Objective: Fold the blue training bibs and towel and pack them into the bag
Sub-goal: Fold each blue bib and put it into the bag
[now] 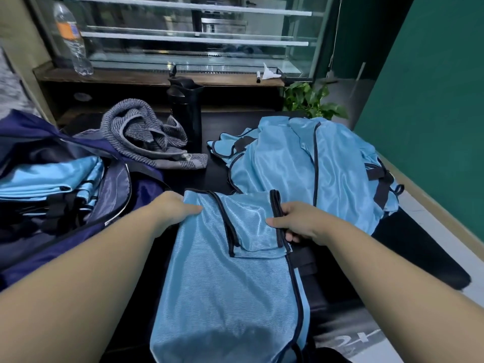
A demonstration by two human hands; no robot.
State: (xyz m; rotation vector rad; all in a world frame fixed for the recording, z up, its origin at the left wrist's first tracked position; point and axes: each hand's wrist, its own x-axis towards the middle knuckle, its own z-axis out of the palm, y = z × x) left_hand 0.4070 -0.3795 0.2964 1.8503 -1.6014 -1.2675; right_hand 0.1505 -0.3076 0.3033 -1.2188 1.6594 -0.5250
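at the far left an open navy bag (pixel 78 205) is seen on the dark tabletop (pixel 209 176), with folded blue bibs (pixel 49 176) already stacked inside it. just behind the bag a grey striped towel (pixel 146 137) is left crumpled, touching the bag's rim, and a black bottle (pixel 186 113) is stood upright just beside it. on the ledge behind, a clear water bottle (pixel 70 38) is stood.

the left hand (pixel 171 208) is reached forward with the forearm stretched out from the lower left; its grip is closed on the far left corner of the bib (pixel 225 284), with the thumb laid on top of the cloth and the other fingers hidden. the bib is spread lengthwise in the middle of the tabletop, its far end folded back toward the person, and it is held between the two hands.

the right hand (pixel 293 222) is brought in from the lower right, and its grip is pinched on the black-trimmed right edge of the bib, thumb on top and fingers curled beneath.

farther right, behind that hand, a loose pile of unfolded bibs (pixel 314 169) is heaped, with a leafy plant (pixel 311 100) seen beyond it.
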